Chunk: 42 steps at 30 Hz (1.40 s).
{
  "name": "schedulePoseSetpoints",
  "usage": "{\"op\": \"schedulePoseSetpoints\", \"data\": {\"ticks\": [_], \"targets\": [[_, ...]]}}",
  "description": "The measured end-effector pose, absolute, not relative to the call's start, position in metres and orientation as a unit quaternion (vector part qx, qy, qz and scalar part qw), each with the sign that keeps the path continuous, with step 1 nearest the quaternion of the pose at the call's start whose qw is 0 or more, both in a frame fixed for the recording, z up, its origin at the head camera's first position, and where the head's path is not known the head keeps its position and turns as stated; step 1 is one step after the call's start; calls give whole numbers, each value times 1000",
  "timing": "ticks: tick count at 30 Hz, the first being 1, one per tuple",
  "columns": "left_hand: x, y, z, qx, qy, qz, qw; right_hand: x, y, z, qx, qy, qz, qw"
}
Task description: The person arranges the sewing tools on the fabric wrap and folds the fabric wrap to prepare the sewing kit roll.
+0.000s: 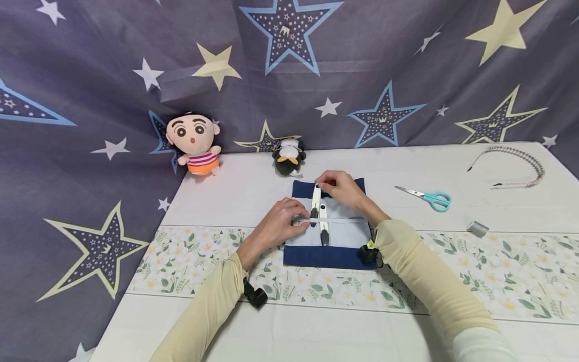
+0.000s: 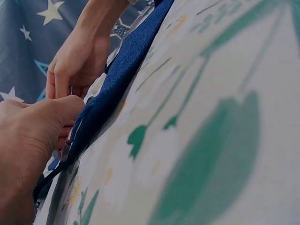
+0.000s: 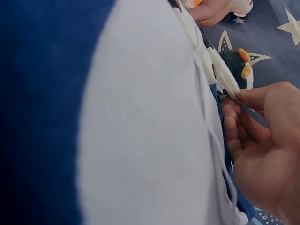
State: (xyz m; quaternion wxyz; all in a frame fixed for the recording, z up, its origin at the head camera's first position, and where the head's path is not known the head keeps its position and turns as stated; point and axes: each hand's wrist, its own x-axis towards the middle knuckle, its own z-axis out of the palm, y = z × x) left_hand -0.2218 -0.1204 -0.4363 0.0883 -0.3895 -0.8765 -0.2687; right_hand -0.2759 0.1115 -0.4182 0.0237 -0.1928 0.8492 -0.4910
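A navy-and-pale-grey cloth roll point(image 1: 346, 234) lies open, with a narrow white band point(image 1: 344, 220) across its middle. My right hand point(image 1: 341, 188) pinches the top end of a slim white tool point(image 1: 316, 197) with a dark lower end; its exact kind cannot be told. That dark end is at the band. My left hand point(image 1: 282, 221) pinches the band beside it, thumb and forefinger close together. A second similar white-and-black tool point(image 1: 323, 223) lies just to the right, crossed by the band. In the right wrist view, the right fingers point(image 3: 255, 101) hold the white tool's end.
Scissors with blue handles point(image 1: 436, 200) lie to the right, near a grey thread spool point(image 1: 477, 229) and a headband point(image 1: 538, 168). At the back stand a penguin plush point(image 1: 288, 158) and a doll plush point(image 1: 199, 143). A floral strip point(image 1: 199, 259) runs across the white table.
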Motion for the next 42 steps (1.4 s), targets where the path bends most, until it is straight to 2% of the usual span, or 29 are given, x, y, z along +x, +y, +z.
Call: {"op": "schedulePoseSetpoints", "data": {"ticks": [26, 42], "targets": [[-223, -122, -437, -400, -871, -267, 97, -271, 105, -420, -268, 873, -408, 15], [-223, -123, -437, -397, -875, -263, 87, -269, 104, -419, -284, 887, -364, 15]]}}
